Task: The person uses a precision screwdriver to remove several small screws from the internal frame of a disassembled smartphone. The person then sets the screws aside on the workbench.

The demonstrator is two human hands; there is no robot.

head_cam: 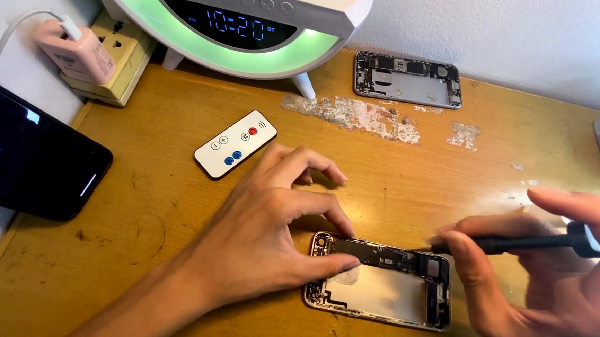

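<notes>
Opened phone chassis [383,291]: pinned under left hand [268,236], fingers spread; right hand [557,274] clamped on black screwdriver [517,242], tip at logic board; unscrewing step, steady vertical pressure needed

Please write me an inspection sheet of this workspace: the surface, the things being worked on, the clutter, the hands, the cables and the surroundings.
Surface: wooden desk, scratched, with patches of worn finish near the back.
Job's things: opened phone housing, screen off; black screwdriver, tip at its upper edge.
Clutter: second opened phone housing, white remote, dark phone with lit screen.
Hands: left hand steadies the housing; right hand holds the screwdriver.
Cables: white cable into pink charger on a power strip.
Surroundings: glowing clock lamp, white wall.
</notes>
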